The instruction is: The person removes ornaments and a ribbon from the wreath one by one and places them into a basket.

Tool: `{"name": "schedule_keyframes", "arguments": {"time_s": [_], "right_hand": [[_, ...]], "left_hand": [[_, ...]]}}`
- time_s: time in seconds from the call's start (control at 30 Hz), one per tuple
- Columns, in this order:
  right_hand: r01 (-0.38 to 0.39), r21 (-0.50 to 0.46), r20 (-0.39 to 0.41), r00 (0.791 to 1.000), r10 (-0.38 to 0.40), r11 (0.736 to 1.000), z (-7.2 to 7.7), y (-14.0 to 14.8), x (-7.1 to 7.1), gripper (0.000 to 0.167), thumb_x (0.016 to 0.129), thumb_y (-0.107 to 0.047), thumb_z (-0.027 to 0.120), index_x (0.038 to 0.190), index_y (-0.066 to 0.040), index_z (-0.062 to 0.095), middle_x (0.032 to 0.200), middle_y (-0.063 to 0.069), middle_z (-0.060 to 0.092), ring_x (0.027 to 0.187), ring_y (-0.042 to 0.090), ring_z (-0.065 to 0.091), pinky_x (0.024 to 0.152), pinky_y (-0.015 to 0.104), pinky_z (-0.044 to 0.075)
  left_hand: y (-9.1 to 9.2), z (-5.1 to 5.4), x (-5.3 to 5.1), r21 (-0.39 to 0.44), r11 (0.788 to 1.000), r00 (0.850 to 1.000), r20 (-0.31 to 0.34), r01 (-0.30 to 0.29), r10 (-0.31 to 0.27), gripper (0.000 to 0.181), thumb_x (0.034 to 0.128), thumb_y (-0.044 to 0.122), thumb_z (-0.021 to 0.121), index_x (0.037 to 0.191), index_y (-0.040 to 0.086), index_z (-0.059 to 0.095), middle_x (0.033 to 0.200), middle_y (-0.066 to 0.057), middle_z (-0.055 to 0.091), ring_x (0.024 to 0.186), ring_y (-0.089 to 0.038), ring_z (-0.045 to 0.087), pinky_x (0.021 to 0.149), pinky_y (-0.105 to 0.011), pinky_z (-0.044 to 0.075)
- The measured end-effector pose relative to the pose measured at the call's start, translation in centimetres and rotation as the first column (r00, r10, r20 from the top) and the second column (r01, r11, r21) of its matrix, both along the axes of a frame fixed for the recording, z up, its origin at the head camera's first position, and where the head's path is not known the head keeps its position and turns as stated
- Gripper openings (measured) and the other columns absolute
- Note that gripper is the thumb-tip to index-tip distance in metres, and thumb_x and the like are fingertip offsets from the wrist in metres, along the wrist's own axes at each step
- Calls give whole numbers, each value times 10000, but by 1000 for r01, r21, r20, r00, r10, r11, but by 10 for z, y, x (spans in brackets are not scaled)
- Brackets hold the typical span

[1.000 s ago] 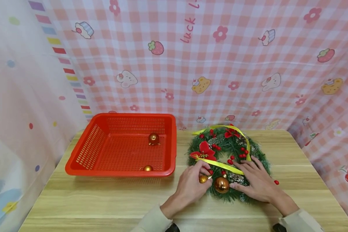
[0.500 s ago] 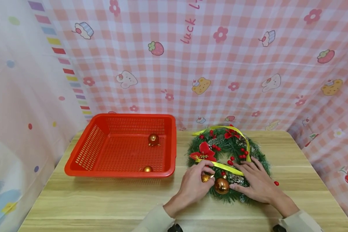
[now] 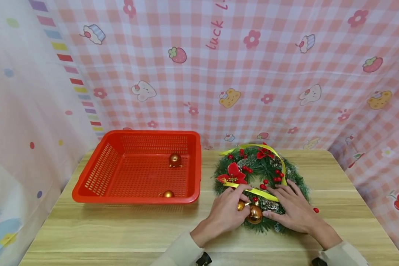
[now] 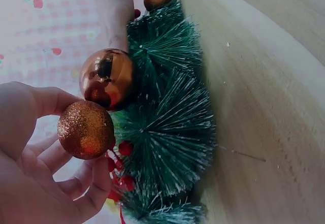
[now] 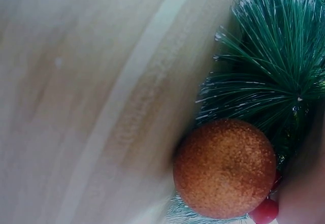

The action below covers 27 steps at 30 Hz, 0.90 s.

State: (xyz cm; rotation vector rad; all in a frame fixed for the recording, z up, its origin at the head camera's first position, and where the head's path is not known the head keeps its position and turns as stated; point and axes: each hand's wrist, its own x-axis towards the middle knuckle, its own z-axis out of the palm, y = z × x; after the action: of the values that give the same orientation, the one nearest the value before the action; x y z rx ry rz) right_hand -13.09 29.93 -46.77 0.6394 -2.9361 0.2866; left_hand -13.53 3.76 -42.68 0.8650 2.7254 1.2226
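My left hand [image 3: 228, 210] pinches a small glittery gold Christmas ball [image 4: 87, 130] between thumb and fingers, over the front left of a green wreath [image 3: 294, 171]. Right beside it, a larger shiny copper ball [image 3: 254, 215] hangs on the wreath's front. My right hand [image 3: 295, 210] rests on the wreath's front right with its fingers spread, thumb tip beside the shiny ball, fingertips by a yellow ribbon [image 3: 264, 194]. Another glittery ball [image 5: 224, 168] sits on the wreath's outer edge near my right hand, best seen in the right wrist view.
A red plastic basket [image 3: 136, 199] stands on the wooden table [image 3: 126, 229] to the left. Inside lie a shiny ball [image 3: 175, 159] and a smaller gold ball [image 3: 168, 194]. Red flowers [image 3: 233, 173], berries and pine cones dress the wreath. A checked curtain [image 3: 199, 85] hangs behind.
My left hand has shifted slightly right with the glittery ball, bringing it up to the shiny ball. My right hand has stayed in place.
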Motion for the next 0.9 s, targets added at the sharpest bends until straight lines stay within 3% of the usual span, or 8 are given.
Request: {"name": "schedule_keyframes", "arguments": {"time_s": [0.3,0.53,0.73,0.9], "right_hand": [[1,-12,-8,1000,-1,1000,1,-2,1,784,882,-613,619,1459,-98,491,1285,147,620,1275,359,481,1166,552,105],[-2,-20,-3,1000,2,1000,1,-3,1,788,883,-604,625,1472,-104,473,1287,140,618,1278,352,481,1163,557,109],[-1,-25,1,1000,1,1000,1,-3,1,793,881,-601,630,1477,-104,465,1294,147,614,1283,363,475,1162,563,108],[2,-26,-2,1000,-2,1000,1,-2,1,795,878,-598,636,1480,-109,461,1296,155,611,1284,370,469,1162,566,105]], "left_hand": [[-16,11,-1,125,990,998,25,-57,55,452,884,161,684,1311,240,558,988,144,729,980,-97,585,818,-306,466],[-30,18,-1,168,981,995,21,-100,98,445,885,148,695,1304,223,567,1009,106,738,966,-108,591,815,-295,451],[-44,28,-3,220,969,993,40,-117,110,436,892,118,692,1297,211,558,1035,46,741,1031,-162,600,904,-379,436],[-57,34,-7,256,957,991,10,-133,135,442,889,113,701,1301,175,554,1038,16,745,1011,-173,614,832,-351,427]]}}
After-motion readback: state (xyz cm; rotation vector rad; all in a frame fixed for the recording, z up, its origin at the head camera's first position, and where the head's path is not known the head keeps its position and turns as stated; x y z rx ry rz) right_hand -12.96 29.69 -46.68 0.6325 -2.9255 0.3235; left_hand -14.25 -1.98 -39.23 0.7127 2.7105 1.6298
